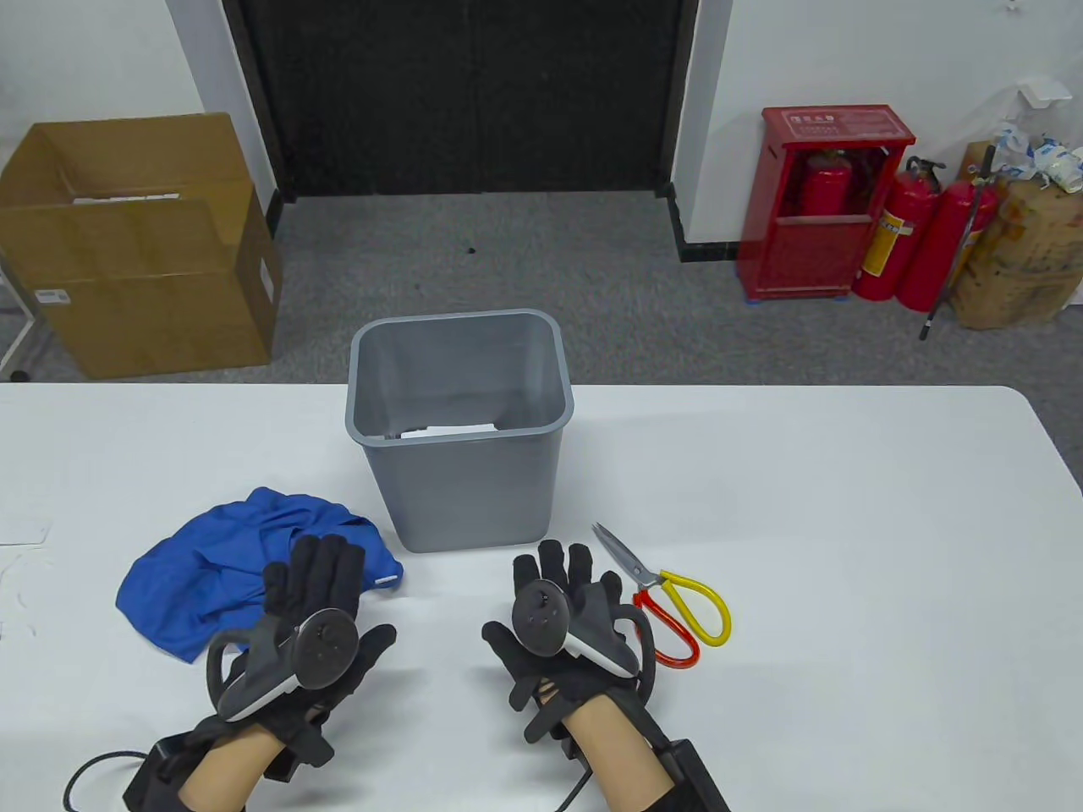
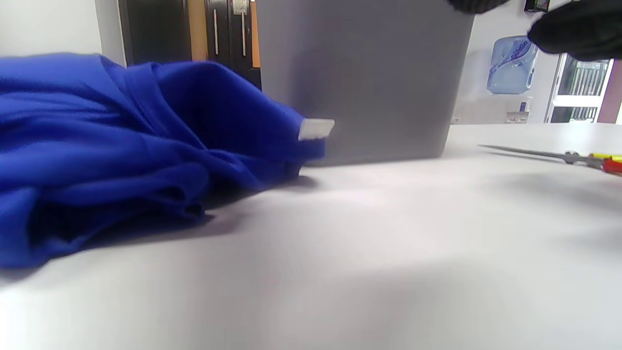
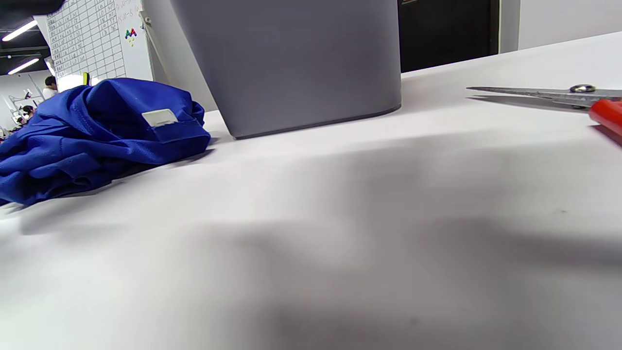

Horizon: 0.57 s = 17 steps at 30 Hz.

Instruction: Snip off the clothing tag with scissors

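Even, bright indoor light fell from overhead, leaving the white table [image 1: 846, 507] close to washed out. Both wrist views showed broad soft shadows across the near tabletop, which was blurred. The blue garment [image 2: 97, 155] looked smeared on the left.

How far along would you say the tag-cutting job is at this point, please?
Nothing is done yet: the white tag is still on the blue garment. Nothing is in hand either; the left hand and right hand are spread open, and the scissors lie untouched beside the right. Picking up, cutting and binning remain.
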### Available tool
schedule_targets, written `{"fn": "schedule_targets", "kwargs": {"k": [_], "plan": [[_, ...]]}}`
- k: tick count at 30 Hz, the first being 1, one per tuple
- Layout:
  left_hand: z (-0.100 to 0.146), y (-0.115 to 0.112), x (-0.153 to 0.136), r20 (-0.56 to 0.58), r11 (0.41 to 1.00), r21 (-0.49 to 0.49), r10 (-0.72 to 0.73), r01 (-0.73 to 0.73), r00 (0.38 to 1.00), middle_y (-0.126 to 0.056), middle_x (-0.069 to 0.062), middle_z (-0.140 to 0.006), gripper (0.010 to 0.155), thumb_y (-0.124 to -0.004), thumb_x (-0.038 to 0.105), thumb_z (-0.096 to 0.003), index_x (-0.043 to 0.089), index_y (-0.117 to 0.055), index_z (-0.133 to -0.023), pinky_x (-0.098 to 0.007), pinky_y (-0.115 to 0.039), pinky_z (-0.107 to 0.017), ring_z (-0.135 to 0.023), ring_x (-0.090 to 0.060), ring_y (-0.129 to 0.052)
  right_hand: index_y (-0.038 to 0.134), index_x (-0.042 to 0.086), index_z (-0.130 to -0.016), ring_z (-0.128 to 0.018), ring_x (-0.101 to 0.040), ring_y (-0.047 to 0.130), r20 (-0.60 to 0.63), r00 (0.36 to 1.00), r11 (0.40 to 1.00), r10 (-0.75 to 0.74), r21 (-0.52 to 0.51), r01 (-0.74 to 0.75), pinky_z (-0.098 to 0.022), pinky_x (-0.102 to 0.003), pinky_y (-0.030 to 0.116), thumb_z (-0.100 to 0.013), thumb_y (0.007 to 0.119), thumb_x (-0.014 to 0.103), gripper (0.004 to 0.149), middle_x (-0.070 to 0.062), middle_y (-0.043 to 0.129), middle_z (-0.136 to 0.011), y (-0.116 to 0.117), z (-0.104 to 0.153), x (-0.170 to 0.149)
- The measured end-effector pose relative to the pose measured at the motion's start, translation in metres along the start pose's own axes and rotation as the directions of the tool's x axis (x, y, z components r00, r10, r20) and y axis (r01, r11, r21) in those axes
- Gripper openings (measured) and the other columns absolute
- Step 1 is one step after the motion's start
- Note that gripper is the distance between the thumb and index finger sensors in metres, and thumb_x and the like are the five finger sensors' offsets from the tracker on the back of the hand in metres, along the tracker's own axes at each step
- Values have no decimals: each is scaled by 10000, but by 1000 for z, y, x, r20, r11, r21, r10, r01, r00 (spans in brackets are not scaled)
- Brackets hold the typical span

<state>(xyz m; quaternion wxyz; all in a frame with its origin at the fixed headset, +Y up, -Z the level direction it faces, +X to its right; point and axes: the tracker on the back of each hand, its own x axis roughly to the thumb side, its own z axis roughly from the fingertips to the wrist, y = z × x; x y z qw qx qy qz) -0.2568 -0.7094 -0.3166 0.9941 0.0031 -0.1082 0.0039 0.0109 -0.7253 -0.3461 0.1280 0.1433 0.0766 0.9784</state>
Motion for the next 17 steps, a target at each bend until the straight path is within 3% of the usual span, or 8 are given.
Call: {"fn": "schedule_targets", "kwargs": {"k": [4,8,17], "plan": [[-1,-15,0,-15,997,-65,47,-48,999,26,-93,-1240,981,-556,726,-544,201,8,-1151,-609,-113,-757,-1164,-400,-10,144,189,-1082,-999,-500,40,5,1000,1000,25,-20,-24,-581,-784,170,-463,484,698,871,-178,58,-1130,0,-2,5],[-3,-26,-1,-14,996,-93,4,-6,1000,49,-97,-1235,992,-526,757,-532,210,32,-1144,-626,-97,-740,-1155,-403,16,167,191,-1084,-1002,-489,45,2,998,997,62,-44,-62,-594,-765,170,-460,490,701,869,-179,64,-1128,2,-3,10],[-1,-47,0,-19,986,-168,-20,16,1000,46,-96,-1238,994,-494,777,-525,208,38,-1143,-634,-92,-732,-1156,-408,17,157,190,-1080,-1004,-486,52,-8,990,989,139,50,-138,-605,-750,168,-459,496,693,869,-180,45,-1120,22,-9,16]]}}
